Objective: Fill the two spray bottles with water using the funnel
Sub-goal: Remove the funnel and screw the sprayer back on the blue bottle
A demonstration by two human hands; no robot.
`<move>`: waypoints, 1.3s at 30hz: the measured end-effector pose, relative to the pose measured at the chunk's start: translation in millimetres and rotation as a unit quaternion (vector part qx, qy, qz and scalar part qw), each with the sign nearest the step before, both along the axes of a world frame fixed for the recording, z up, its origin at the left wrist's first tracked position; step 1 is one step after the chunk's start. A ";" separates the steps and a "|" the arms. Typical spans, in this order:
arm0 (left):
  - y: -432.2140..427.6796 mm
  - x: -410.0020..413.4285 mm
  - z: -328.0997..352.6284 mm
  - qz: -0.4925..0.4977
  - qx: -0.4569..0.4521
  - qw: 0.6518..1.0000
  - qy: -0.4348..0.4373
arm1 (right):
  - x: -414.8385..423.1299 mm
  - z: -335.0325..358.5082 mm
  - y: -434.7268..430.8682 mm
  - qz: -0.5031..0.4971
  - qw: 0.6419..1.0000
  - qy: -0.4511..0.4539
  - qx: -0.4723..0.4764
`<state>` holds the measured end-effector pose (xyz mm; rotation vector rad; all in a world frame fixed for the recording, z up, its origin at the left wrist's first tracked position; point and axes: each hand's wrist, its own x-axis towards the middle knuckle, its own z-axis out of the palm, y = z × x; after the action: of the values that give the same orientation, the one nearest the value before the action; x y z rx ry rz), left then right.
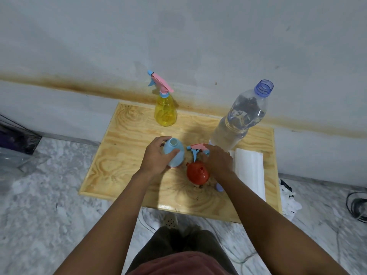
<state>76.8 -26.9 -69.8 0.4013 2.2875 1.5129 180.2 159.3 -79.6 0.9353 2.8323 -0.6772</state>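
The blue spray bottle [174,154] stands uncapped near the middle of the wooden table [119,155], its open neck showing, with the left hand [156,156] wrapped around its side. Just at its 3 o'clock lies the pink-and-blue spray head [196,148], which the right hand [218,161] covers with curled fingers; whether it actually pinches it cannot be told. The red funnel [197,173] rests mouth-down at 5 o'clock. The yellow spray bottle [165,112], capped, stands at 12 o'clock; the open water bottle [238,124] at 2 o'clock; white folded paper [250,171] beyond the right hand.
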 end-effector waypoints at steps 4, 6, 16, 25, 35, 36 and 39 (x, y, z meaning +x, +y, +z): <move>0.8 1.2 1.6 -0.003 -0.004 1.000 -0.002 | -25.6 -10.0 -0.9 0.031 0.995 -0.078 0.061; 1.1 1.6 2.2 0.001 -0.009 1.000 -0.001 | -32.4 -9.7 -3.2 0.031 0.993 -0.094 0.068; 3.3 1.9 -1.6 0.019 -0.010 1.000 -0.012 | -31.1 -17.1 -9.1 0.013 0.997 -0.080 0.008; 0.2 3.0 -1.3 0.013 0.007 1.000 -0.012 | -24.0 0.5 -4.9 -0.044 0.996 0.048 -0.061; -0.9 2.1 -6.9 0.001 0.000 1.000 0.025 | -26.0 120.4 -29.9 0.024 0.889 0.382 -0.253; -0.8 2.2 -7.3 0.002 -0.003 0.999 0.031 | -27.2 123.7 -32.0 0.022 0.884 0.392 -0.253; -0.8 2.0 -8.3 0.005 -0.005 0.999 0.041 | -30.6 125.5 -36.4 0.022 0.879 0.410 -0.242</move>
<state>78.8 -27.7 -78.1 0.4580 2.3620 1.5139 149.6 123.0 45.9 0.5633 2.9865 -2.0693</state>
